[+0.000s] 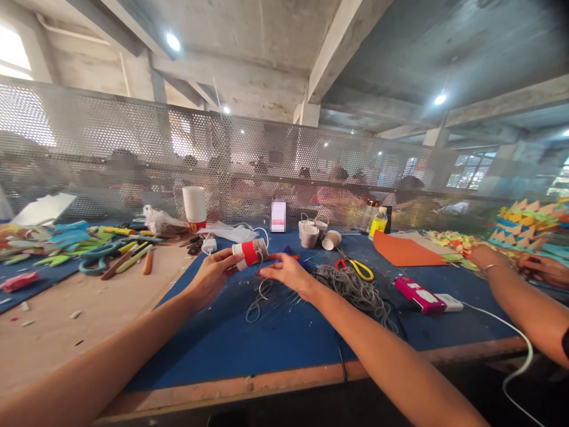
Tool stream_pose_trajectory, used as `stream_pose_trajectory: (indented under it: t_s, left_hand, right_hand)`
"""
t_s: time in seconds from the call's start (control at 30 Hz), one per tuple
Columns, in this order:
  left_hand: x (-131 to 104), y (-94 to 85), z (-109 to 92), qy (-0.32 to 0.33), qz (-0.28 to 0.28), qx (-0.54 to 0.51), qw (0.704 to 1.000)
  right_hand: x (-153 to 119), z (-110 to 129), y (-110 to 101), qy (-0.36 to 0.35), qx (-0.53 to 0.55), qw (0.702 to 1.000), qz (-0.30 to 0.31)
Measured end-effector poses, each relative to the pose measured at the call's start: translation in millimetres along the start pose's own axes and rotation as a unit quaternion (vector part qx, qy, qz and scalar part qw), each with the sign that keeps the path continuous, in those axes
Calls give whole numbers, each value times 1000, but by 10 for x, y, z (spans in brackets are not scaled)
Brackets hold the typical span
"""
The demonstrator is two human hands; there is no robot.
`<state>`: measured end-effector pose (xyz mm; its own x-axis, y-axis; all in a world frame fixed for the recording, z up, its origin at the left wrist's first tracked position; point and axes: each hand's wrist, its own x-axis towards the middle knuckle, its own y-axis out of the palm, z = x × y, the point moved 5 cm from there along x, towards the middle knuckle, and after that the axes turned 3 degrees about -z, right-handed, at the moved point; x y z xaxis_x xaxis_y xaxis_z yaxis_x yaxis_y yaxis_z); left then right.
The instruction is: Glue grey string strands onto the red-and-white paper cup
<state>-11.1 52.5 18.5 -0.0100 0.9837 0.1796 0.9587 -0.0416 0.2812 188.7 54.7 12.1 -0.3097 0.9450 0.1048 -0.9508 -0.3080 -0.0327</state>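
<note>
My left hand (211, 276) grips a small paper cup (244, 256) with a red band, tipped on its side above the blue mat. Grey cord (260, 249) is wrapped around the cup's right end. Close by, my right hand (288, 274) has thumb and index finger at the cord that comes off the cup; the exact grip is partly hidden. A loose loop of cord (254, 311) hangs below the fingers. To the right of my wrist lies a tangled heap of grey cord (355, 290). Scissors (362, 270) with yellow and red handles rest behind the heap.
Several cord-covered cups (308, 236) stand beyond my hands, near a phone (278, 216). A stack of paper cups (194, 204) is at the back left. Tools (128, 261) lie left. A magenta box (420, 295) sits right, beside another person's arm (511, 290).
</note>
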Motion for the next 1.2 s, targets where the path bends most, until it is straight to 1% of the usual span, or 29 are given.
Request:
stream_pose_trajectory:
  t_s: [0.13,0.27,0.33,0.37,0.43,0.53,0.57,0.6,0.67,0.73,0.8,0.87,1.0,1.1,1.2]
  left_hand:
    - [-21,14,-7,-2,-5,-1,1000]
    - [-21,8,-9,11,-10,11,1000]
    - [-23,10,-8,14,-12,16,1000]
    - [-27,16,-9,15,-12,16,1000]
    - [-42,43,-18,19,-3,18,1000]
    - [-68,90,-45,34,13,31,999]
    - [-74,100,-53,39,16,34,999]
    - [-79,107,-60,43,17,35,998]
    - [-86,113,-68,47,15,34,998]
    - [-89,112,-63,41,11,41,998]
    - [-91,115,-47,28,13,51,998]
    - [-88,114,-28,21,19,58,998]
    - [-69,82,4,23,20,75,997]
    - [-63,64,25,14,18,82,996]
    - [-75,71,19,5,15,89,996]
  right_hand:
    - [4,16,-45,22,47,999,-1]
    - [2,39,-94,36,42,998,-29]
    - [-16,44,-93,48,46,997,-44]
    - [-28,48,-80,53,54,996,-41]
    - [-55,59,-27,63,84,994,-5]
    - [-91,72,68,76,118,986,85]
    - [-94,69,80,79,114,985,100]
    - [-89,63,75,81,101,987,99]
    - [-62,50,31,74,56,994,62]
    - [-29,56,-24,53,7,998,13]
    - [-9,91,-52,16,-33,999,-9]
    - [-8,135,-53,-23,-58,998,-2]
    - [-58,211,-36,-77,-99,992,26]
    - [-113,283,-32,-126,-172,977,7]
    - [-153,371,-43,-192,-253,947,-45]
